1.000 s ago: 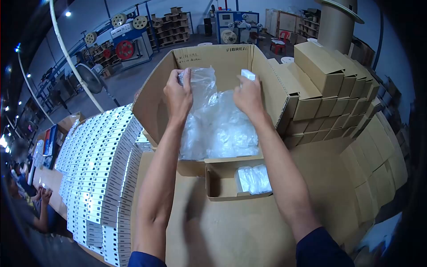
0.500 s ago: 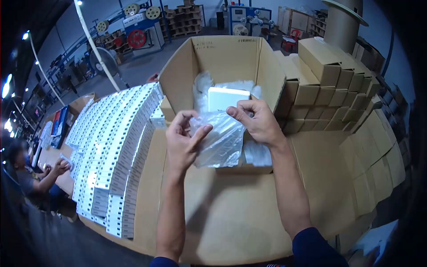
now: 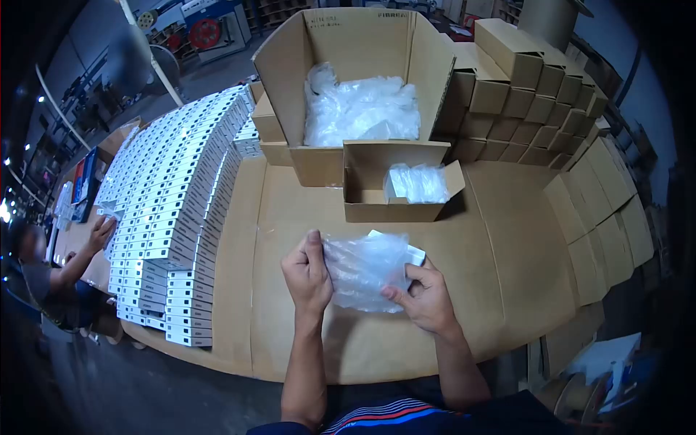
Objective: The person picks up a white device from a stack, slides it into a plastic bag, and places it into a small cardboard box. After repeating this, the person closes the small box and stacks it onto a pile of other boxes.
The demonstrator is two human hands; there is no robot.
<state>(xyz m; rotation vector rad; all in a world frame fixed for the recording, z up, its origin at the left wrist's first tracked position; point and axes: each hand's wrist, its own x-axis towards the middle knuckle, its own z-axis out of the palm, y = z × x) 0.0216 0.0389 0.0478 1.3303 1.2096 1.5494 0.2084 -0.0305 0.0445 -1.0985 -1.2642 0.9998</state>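
In front of me, above the cardboard-covered table (image 3: pixel 290 210), I hold a clear bubble wrap bag (image 3: pixel 362 279). My left hand (image 3: pixel 308 275) pinches its left edge, thumb up. At the other side, my right hand (image 3: pixel 428 299) is closed on a flat white box (image 3: pixel 415 255). Most of this box is covered by the bag, with a corner and the top edge showing at the upper right. Beyond my hands stands an open small carton (image 3: pixel 391 212) with bubble-wrapped packs (image 3: pixel 419 185) in its right half.
A large open carton (image 3: pixel 362 43) full of bubble wrap bags (image 3: pixel 359 109) stands behind. Long rows of stacked white boxes (image 3: pixel 174 181) line the left side. Brown cartons (image 3: pixel 515 101) are piled at the back right. A person (image 3: pixel 54 275) sits at the far left.
Both hands have come down and nearer to me with the bag. The white box, upright behind the bag before, now lies mostly covered by it. The small carton has come into full view.
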